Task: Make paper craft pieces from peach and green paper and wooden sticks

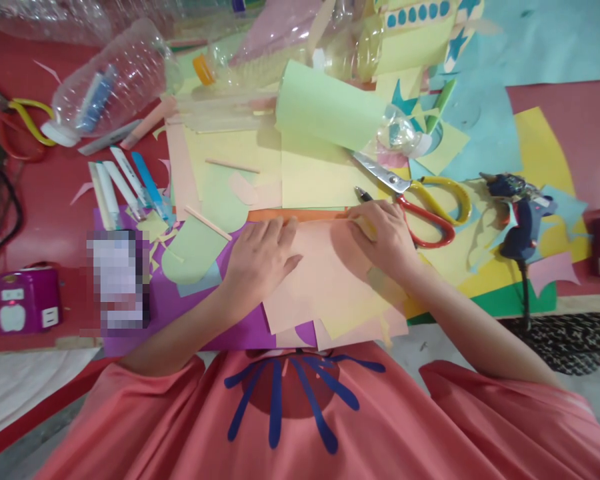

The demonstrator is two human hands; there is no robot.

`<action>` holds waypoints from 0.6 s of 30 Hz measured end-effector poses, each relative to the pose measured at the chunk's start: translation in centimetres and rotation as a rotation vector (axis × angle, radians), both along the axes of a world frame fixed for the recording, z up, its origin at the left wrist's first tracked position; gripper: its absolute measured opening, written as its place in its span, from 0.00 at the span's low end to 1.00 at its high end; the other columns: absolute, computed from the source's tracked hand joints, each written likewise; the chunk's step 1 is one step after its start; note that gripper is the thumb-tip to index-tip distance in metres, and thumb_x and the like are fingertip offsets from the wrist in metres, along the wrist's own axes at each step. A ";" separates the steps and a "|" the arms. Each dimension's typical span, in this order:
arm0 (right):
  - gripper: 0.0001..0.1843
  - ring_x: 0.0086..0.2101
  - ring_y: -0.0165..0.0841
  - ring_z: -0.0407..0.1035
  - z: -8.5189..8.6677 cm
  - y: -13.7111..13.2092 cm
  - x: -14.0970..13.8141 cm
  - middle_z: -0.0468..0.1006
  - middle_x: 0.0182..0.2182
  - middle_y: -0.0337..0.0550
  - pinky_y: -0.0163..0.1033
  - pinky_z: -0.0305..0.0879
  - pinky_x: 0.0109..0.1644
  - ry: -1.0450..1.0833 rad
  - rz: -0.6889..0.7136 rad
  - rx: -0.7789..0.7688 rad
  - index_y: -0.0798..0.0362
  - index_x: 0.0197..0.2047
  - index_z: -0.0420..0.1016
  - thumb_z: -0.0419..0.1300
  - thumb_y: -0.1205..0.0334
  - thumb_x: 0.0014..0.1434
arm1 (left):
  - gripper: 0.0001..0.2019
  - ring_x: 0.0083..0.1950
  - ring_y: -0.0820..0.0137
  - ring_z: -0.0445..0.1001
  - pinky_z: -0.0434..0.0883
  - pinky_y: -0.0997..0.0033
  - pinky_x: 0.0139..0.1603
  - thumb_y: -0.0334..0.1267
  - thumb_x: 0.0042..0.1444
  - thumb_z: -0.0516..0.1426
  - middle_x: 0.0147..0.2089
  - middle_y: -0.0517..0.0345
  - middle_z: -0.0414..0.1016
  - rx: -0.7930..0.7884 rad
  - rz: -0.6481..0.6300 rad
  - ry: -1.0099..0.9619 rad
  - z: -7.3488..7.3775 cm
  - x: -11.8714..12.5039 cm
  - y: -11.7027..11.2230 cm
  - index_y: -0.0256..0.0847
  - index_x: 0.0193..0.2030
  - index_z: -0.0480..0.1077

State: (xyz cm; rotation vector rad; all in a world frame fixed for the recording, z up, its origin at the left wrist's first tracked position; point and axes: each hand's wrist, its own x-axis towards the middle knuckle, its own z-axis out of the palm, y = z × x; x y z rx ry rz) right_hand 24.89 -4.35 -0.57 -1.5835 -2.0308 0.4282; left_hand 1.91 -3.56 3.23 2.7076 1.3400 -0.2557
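My left hand (260, 257) lies flat with fingers stretched out on a peach paper sheet (320, 280) in front of me. My right hand (385, 237) rests on the same sheet's upper right corner, fingers curled and pressed on the paper edge. An orange sheet edge (295, 215) shows just beyond the peach one. A purple sheet (180, 307) lies underneath. Yellow-and-red-handled scissors (420, 200) lie just right of my right hand.
A blue glue gun (517, 213) lies at the right. Markers (130, 190), wooden sticks (207, 222), clear plastic bottles (115, 80), a rolled green paper (330, 110) and many coloured sheets cover the red table (45, 200). A purple power socket (25, 300) sits at left.
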 end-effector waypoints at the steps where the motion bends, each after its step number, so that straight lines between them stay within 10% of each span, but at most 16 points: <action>1: 0.03 0.36 0.36 0.72 0.3 0.0 -0.1 0.77 0.32 0.43 0.43 0.66 0.40 0.127 -0.015 -0.055 0.49 0.36 0.66 0.52 0.64 0.60 | 0.29 0.51 0.53 0.73 0.69 0.58 0.50 0.42 0.62 0.54 0.52 0.38 0.74 -0.010 0.002 0.001 0.0 0.0 0.1 0.29 0.67 0.59; 6: 0.08 0.17 0.26 0.59 2.1 0.5 -0.1 0.65 0.20 0.29 0.34 0.57 0.21 0.726 -0.156 -0.377 0.47 0.38 0.63 0.56 0.64 0.54 | 0.33 0.52 0.55 0.73 0.68 0.58 0.51 0.45 0.63 0.53 0.54 0.39 0.74 -0.012 0.014 -0.062 -0.3 -0.1 0.3 0.29 0.70 0.50; 11: 0.14 0.18 0.24 0.59 3.2 0.8 0.7 0.68 0.23 0.31 0.32 0.56 0.20 0.908 -0.259 -0.467 0.48 0.43 0.66 0.60 0.61 0.51 | 0.29 0.54 0.54 0.72 0.68 0.55 0.54 0.34 0.61 0.51 0.54 0.40 0.73 -0.096 0.064 -0.166 -0.1 -0.1 0.6 0.31 0.69 0.54; 18: 0.17 0.35 0.32 0.74 4.5 0.2 5.2 0.78 0.39 0.46 0.42 0.72 0.42 0.432 -0.327 -0.197 0.49 0.50 0.64 0.58 0.61 0.56 | 0.17 0.52 0.61 0.75 0.73 0.63 0.54 0.44 0.61 0.49 0.49 0.52 0.77 -0.356 0.526 -0.934 -2.0 -2.6 3.4 0.40 0.52 0.70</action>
